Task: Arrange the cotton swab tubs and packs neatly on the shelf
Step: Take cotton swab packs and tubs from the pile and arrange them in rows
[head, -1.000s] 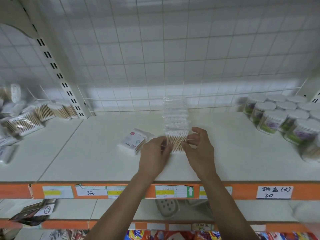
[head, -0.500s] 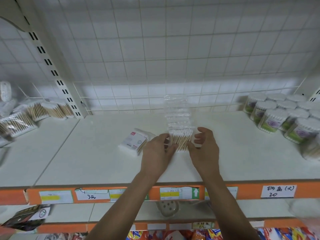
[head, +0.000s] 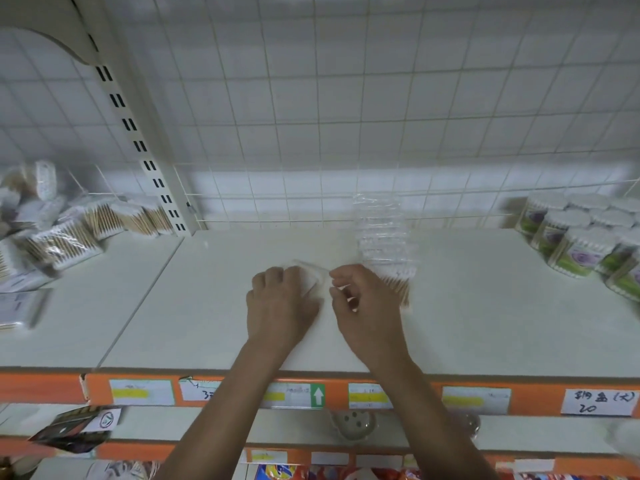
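A small flat white swab pack point(head: 309, 277) lies mid-shelf, mostly hidden under my left hand point(head: 280, 301), whose curled fingers grip it from the left. My right hand point(head: 363, 306) has its fingers curled at the pack's clear right corner and seems to pinch it. Just behind the right hand, a row of clear packs of wooden cotton swabs point(head: 382, 237) stands on edge, running back toward the wire grid. Round swab tubs point(head: 571, 237) with white tops and green-purple labels are grouped at the far right of the white shelf point(head: 207, 323).
Loose clear swab packs point(head: 86, 223) lie piled on the neighbouring shelf to the left, past the slotted upright point(head: 149, 161). A wire grid point(head: 311, 133) backs the shelf. The orange front strip point(head: 415, 386) carries price labels. Lower shelves hold other goods.
Both hands have left the front of the standing row of clear packs and moved left onto the small white pack. The view has shifted slightly.
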### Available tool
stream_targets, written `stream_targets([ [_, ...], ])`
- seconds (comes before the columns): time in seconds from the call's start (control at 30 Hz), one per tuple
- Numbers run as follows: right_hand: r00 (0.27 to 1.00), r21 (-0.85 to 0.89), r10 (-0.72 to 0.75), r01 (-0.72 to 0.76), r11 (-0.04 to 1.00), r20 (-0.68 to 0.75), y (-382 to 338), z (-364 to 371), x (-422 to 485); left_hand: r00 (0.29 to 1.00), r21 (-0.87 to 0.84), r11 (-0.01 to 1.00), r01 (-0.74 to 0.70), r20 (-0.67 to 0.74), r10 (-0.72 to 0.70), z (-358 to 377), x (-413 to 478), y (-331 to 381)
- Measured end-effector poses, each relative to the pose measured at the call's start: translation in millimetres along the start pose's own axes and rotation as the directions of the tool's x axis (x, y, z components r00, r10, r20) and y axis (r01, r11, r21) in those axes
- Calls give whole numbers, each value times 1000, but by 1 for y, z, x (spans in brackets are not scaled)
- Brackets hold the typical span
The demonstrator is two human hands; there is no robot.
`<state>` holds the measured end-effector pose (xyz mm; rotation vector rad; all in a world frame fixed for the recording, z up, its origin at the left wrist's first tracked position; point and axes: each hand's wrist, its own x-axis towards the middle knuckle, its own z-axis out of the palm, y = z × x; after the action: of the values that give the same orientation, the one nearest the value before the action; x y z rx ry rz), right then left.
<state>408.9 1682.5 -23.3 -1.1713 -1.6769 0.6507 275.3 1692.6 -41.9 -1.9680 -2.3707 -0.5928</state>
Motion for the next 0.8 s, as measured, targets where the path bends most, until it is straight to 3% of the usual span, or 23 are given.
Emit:
stream_targets([
  [0.07,998,-28,4,-2,1000,65,2,11,0,999,-27,999,23,49,-22,1,0,-7],
  [0.2,992,-57,11,-4,998,129,0,23,7,999,-284,959,-11,-35,1,-2,6,-22],
  [0.27,993,-89,2,8,996,120,-5,24,17,999,-457,889,4,-43,-27,-9,11,-27],
  [0.33,995,-130,-37,49,990,94,-14,21,32,999,-661,749,40,0,-53,-19,17,-29],
  [0.43,990,-178,-127,136,974,65,-32,11,66,987,-896,414,160,139,-81,-34,28,-27],
  [0.5,977,-250,-122,164,954,177,-42,4,94,964,-954,141,266,264,-28,-42,38,-22],
  [0.57,940,-350,-63,187,918,336,-47,-2,122,950,-951,-5,310,310,40,-45,48,-16],
  [0.63,912,-440,-8,205,874,409,-48,-6,145,947,-949,18,313,314,62,-43,59,-12],
  [0.7,914,-488,11,206,848,405,-45,-7,162,952,-948,112,299,305,34,-36,72,-10],
  [0.8,930,-510,-34,230,829,365,-35,-6,181,981,-885,428,185,189,-34,-18,94,-12],
])
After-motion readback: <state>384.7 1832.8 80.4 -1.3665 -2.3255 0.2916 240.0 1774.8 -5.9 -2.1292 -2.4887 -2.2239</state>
